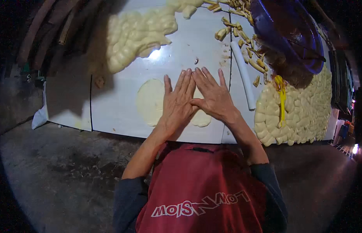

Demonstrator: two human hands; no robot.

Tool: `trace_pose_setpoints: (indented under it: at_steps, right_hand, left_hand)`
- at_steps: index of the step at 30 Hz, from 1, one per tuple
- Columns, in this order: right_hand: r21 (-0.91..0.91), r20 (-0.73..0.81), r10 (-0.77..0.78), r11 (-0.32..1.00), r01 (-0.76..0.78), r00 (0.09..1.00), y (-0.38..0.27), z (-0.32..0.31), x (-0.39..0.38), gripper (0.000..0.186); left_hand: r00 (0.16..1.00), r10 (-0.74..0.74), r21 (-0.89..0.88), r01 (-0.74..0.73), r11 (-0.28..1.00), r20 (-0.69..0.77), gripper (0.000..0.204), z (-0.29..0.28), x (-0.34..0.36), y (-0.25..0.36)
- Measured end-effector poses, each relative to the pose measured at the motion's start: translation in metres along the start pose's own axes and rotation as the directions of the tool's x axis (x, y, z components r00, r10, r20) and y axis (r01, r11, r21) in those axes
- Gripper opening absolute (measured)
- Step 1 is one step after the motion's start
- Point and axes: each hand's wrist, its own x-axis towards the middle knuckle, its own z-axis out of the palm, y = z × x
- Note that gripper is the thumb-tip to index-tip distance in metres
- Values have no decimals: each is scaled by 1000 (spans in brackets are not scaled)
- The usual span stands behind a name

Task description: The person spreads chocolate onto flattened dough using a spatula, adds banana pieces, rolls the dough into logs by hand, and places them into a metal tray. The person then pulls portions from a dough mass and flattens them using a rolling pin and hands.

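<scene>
Two flat, pale dough rounds lie side by side on the white tabletop in front of me. My left hand (178, 101) rests between them, fingers stretched forward, covering the right side of the left dough round (149, 104). My right hand (216, 98) lies flat with fingers spread over the right dough round (202, 119), much of which is hidden beneath the hands. The two hands touch, the right thumb lying across the left hand. Neither hand holds anything. Just right of my right hand is a white, slightly curved-looking rod (243, 75).
A mass of soft dough balls (138, 35) spreads over the table's far left, another batch of dough balls (293, 112) at the right. Yellow strips (281, 99) lie on the latter. Cut banana-like pieces (243, 37) are scattered beside a large blue basin (319, 58) at far right.
</scene>
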Motion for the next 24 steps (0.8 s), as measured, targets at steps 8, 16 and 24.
trace_pose_setpoints:
  at_steps: [8,16,24]
  right_hand:
    - [-63,25,52,997,-50,998,-1,2,-5,82]
    - [-101,-96,154,981,-163,983,18,13,35,71]
    - [492,84,312,813,-312,946,23,-14,29,67]
  left_hand:
    - [993,-108,-56,105,993,-49,91,-1,-19,3]
    - [989,-126,-127,115,985,-76,95,2,-15,6]
    - [986,-155,-155,144,977,-62,95,-2,-18,13]
